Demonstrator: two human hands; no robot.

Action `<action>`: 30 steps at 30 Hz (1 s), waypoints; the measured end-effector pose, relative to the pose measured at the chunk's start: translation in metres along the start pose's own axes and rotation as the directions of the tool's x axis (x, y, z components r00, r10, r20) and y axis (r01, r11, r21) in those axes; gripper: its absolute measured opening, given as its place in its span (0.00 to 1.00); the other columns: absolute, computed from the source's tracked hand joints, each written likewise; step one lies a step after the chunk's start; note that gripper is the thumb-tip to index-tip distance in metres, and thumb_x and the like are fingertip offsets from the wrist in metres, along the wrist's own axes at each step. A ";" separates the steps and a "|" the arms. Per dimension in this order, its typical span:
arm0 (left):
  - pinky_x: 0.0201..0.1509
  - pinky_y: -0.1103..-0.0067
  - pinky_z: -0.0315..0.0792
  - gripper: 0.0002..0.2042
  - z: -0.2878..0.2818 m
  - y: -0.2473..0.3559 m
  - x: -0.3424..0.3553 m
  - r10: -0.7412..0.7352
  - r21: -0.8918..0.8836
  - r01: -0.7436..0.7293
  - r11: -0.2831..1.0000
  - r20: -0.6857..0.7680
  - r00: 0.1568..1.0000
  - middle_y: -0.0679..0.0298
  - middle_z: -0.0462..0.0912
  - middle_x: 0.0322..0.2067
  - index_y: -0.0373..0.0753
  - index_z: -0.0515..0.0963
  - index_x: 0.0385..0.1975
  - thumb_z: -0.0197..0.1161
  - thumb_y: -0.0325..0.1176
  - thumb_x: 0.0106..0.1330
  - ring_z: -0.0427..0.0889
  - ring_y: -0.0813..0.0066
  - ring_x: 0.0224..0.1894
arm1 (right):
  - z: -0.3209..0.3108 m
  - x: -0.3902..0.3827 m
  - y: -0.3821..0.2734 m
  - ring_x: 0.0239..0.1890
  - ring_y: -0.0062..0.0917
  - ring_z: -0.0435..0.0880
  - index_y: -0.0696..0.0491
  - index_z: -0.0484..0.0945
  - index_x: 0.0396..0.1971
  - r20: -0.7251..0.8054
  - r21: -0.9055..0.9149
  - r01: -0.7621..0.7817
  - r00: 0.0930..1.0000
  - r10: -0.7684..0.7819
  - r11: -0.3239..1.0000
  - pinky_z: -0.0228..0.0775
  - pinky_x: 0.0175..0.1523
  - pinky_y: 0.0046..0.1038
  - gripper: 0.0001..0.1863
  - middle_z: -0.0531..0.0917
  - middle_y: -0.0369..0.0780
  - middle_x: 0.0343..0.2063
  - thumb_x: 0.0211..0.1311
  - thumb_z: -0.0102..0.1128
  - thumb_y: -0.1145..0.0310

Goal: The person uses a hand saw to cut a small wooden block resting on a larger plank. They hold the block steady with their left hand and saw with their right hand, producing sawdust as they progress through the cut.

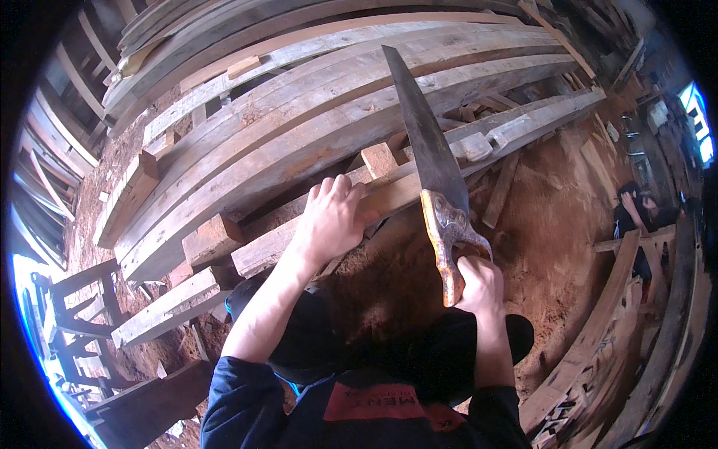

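Note:
My right hand (pixel 479 286) is wrapped round the worn, orange-edged handle of a handsaw (pixel 432 153). Its long, dark blade points away from me and crosses over a wooden beam (pixel 269 247). Whether the teeth touch the wood I cannot tell. My left hand (pixel 331 217) grips the top of that beam, left of the blade, with the fingers curled over its far side. Just beyond the left hand, a short wood block (pixel 379 159) sticks up against the beam. Farther right along the timber, a pale lump (pixel 473 147) rests on top.
Long, thick timbers (pixel 299 127) lie side by side beyond the beam. Cut block ends (pixel 213 239) stand at the left. Reddish dirt floor (pixel 538 217) spreads at the right, near stacked planks (pixel 598 352). Another person (pixel 634 209) is at the far right.

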State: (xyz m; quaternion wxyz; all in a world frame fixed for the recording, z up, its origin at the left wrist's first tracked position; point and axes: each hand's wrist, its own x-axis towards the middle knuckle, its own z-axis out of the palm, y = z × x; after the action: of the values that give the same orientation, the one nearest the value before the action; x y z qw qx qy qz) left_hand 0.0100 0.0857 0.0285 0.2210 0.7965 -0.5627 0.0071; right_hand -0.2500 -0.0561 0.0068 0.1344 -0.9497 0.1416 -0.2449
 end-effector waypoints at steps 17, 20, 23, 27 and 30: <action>0.58 0.67 0.70 0.28 -0.037 -0.015 -0.010 -0.065 -0.199 0.014 0.980 -0.249 0.966 0.52 0.75 0.51 0.38 0.74 0.56 0.72 0.35 0.54 0.74 0.56 0.55 | -0.007 -0.002 0.002 0.22 0.42 0.78 0.52 0.70 0.21 0.056 -0.062 0.006 0.998 -0.002 0.998 0.70 0.27 0.39 0.14 0.73 0.44 0.17 0.46 0.67 0.61; 0.61 0.67 0.68 0.31 -0.106 -0.005 -0.037 -0.088 -0.211 -0.011 0.977 -0.452 0.888 0.53 0.77 0.50 0.35 0.73 0.57 0.74 0.37 0.53 0.75 0.60 0.54 | -0.007 -0.006 0.004 0.21 0.37 0.79 0.50 0.72 0.23 0.055 -0.136 0.028 0.998 -0.021 0.990 0.72 0.27 0.37 0.17 0.74 0.40 0.19 0.44 0.68 0.56; 0.50 0.72 0.71 0.21 -0.198 0.002 -0.072 0.157 0.000 -0.204 0.979 -0.636 0.756 0.52 0.77 0.47 0.32 0.76 0.47 0.67 0.35 0.54 0.77 0.63 0.45 | -0.009 -0.006 0.004 0.22 0.37 0.79 0.50 0.71 0.23 0.091 -0.153 0.044 0.995 -0.030 0.987 0.73 0.28 0.37 0.16 0.75 0.40 0.20 0.43 0.69 0.58; 0.50 0.72 0.71 0.20 -0.260 0.015 -0.106 0.173 0.066 -0.175 0.982 -0.676 0.717 0.52 0.77 0.47 0.32 0.76 0.46 0.67 0.35 0.55 0.77 0.63 0.45 | -0.005 0.001 -0.004 0.23 0.37 0.79 0.51 0.71 0.23 0.090 -0.142 0.048 0.995 -0.035 0.989 0.72 0.28 0.36 0.16 0.75 0.40 0.20 0.44 0.69 0.59; 0.50 0.72 0.71 0.20 -0.266 0.017 -0.110 0.132 0.019 -0.160 0.987 -0.665 0.735 0.53 0.77 0.46 0.33 0.76 0.46 0.66 0.35 0.55 0.77 0.63 0.45 | -0.007 0.003 -0.007 0.22 0.37 0.79 0.51 0.70 0.23 0.074 -0.137 0.039 0.997 -0.029 0.990 0.72 0.28 0.36 0.16 0.75 0.40 0.19 0.45 0.69 0.58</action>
State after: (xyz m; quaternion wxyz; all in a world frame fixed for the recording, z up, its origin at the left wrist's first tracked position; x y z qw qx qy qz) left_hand 0.0179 0.2749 0.2456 0.4210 0.6907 -0.5079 0.2961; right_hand -0.2495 -0.0520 0.0160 0.0692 -0.9672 0.1370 -0.2025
